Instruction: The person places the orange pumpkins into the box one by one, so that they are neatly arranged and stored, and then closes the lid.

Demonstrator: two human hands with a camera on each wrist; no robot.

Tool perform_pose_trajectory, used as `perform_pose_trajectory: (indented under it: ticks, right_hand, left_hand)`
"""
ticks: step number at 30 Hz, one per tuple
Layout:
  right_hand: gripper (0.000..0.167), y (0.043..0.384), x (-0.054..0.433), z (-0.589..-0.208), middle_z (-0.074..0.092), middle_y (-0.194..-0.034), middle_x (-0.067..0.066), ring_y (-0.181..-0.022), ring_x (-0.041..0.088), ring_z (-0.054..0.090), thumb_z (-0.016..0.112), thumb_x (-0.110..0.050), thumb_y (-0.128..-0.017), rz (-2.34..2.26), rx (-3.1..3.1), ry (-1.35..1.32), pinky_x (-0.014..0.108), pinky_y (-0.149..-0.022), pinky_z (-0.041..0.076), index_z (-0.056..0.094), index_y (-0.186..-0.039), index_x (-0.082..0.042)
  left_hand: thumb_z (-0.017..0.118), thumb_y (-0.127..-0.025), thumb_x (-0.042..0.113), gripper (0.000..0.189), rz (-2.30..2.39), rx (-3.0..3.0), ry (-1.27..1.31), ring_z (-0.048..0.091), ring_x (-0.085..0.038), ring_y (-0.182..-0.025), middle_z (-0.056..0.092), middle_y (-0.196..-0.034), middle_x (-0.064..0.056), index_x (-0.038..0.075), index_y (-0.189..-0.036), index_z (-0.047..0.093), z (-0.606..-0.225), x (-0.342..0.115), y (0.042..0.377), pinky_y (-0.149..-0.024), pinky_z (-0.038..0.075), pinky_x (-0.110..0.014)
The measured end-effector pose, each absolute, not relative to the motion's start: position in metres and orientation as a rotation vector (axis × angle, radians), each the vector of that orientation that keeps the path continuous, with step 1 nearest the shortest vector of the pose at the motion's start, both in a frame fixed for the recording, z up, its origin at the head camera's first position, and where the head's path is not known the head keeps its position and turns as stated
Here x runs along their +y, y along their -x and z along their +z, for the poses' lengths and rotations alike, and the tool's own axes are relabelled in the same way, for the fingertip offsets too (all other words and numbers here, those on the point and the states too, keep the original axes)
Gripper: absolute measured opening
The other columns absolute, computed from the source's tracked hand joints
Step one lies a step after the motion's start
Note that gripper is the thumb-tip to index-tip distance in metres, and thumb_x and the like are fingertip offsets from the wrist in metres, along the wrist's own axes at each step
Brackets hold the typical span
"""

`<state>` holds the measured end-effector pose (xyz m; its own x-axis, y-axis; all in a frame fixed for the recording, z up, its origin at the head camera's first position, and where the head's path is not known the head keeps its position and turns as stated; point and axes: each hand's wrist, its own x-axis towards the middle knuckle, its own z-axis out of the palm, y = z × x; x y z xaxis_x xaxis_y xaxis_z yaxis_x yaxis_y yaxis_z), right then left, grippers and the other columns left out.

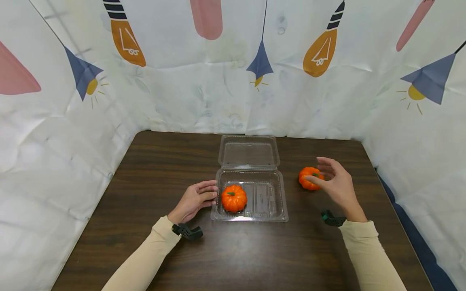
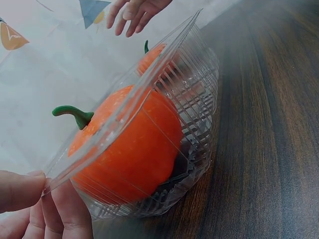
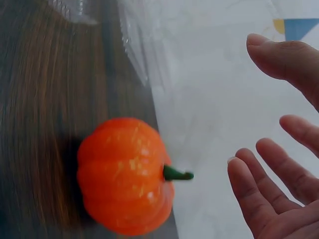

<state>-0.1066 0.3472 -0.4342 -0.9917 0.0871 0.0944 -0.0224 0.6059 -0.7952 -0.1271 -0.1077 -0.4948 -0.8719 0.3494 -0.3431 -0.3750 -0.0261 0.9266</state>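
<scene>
Two hands (image 1: 196,200) (image 1: 337,182), pumpkin (image 1: 234,199) in box (image 1: 261,200) beside left, another pumpkin (image 3: 124,177) below right

Clear plastic container (image 1: 263,200), one: transparent, rectangular, shallow, with ribbed walls; hinged lid (image 1: 249,151) of like material, fully open and lying back behind the base. First pumpkin (image 1: 234,198), one: glossy orange, squat and round, with shallow lobes and a curved green stem (image 2: 75,115); seated inside the container, in its left half, upright. Second pumpkin (image 1: 308,173), one: matching orange, lobed and rounded, fitted with a short green stem (image 3: 178,173); standing upright outside the container, to its right, near but not touching, level with the rear half of its base.
</scene>
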Motion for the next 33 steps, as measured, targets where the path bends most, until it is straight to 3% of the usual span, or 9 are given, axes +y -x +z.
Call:
perform_pose_trajectory:
  ticks: [9, 19, 24, 26, 29, 33]
  right_hand:
    - [0.074, 0.106, 0.361, -0.446, 0.057, -0.148, 0.013, -0.121, 0.030, 0.061, 0.082, -0.044, -0.087, 1.282, -2.748, 0.092, 0.004, -0.086, 0.047, 0.052, -0.149, -0.016]
    - [0.077, 0.109, 0.375, -0.459, 0.058, -0.145, 0.014, -0.115, 0.024, 0.062, 0.082, -0.048, -0.086, 1.214, -2.795, 0.153, 0.003, -0.081, 0.046, 0.052, -0.148, -0.016]
    - [0.079, 0.110, 0.381, -0.464, 0.057, -0.146, 0.018, -0.118, 0.033, 0.063, 0.083, -0.048, -0.086, 1.197, -2.821, 0.145, 0.005, -0.080, 0.046, 0.051, -0.149, -0.012]
    - [0.081, 0.111, 0.382, -0.466, 0.056, -0.147, 0.020, -0.119, 0.036, 0.063, 0.083, -0.047, -0.085, 1.197, -2.835, 0.145, 0.011, -0.083, 0.050, 0.050, -0.149, -0.010]
    - [0.083, 0.111, 0.384, -0.470, 0.055, -0.147, 0.021, -0.120, 0.039, 0.062, 0.083, -0.048, -0.085, 1.200, -2.850, 0.142, 0.033, -0.093, 0.058, 0.049, -0.150, -0.009]
    - [0.084, 0.112, 0.386, -0.476, 0.054, -0.147, 0.024, -0.120, 0.042, 0.061, 0.083, -0.047, -0.086, 1.204, -2.857, 0.125, 0.060, -0.099, 0.053, 0.048, -0.151, -0.007]
  left_hand:
    - [0.065, -0.100, 0.007, 0.057, 1.942, 1.771, 0.014, 0.069, -0.011, -0.098, 0.062, -0.127, -0.007, 0.000, -0.152, 0.044, -0.495, -0.109, 0.127, -0.087, 0.064, -0.028]
    - [0.065, -0.100, 0.006, 0.057, 1.937, 1.780, 0.015, 0.069, -0.011, -0.098, 0.062, -0.127, -0.008, -0.001, -0.152, 0.044, -0.494, -0.108, 0.126, -0.086, 0.064, -0.028]
    - [0.065, -0.100, 0.007, 0.057, 1.941, 1.772, 0.015, 0.068, -0.012, -0.098, 0.062, -0.126, -0.007, 0.000, -0.153, 0.044, -0.493, -0.108, 0.127, -0.087, 0.064, -0.028]
    - [0.065, -0.100, 0.007, 0.057, 1.941, 1.773, 0.017, 0.069, -0.011, -0.098, 0.062, -0.125, -0.006, 0.000, -0.152, 0.045, -0.493, -0.108, 0.126, -0.086, 0.064, -0.027]
    - [0.066, -0.100, 0.007, 0.057, 1.943, 1.772, 0.022, 0.069, -0.011, -0.097, 0.063, -0.124, -0.004, 0.000, -0.152, 0.045, -0.493, -0.108, 0.126, -0.086, 0.064, -0.027]
    - [0.067, -0.099, 0.006, 0.058, 1.954, 1.761, 0.030, 0.069, -0.011, -0.096, 0.064, -0.122, -0.003, -0.001, -0.152, 0.045, -0.493, -0.108, 0.125, -0.085, 0.064, -0.027]
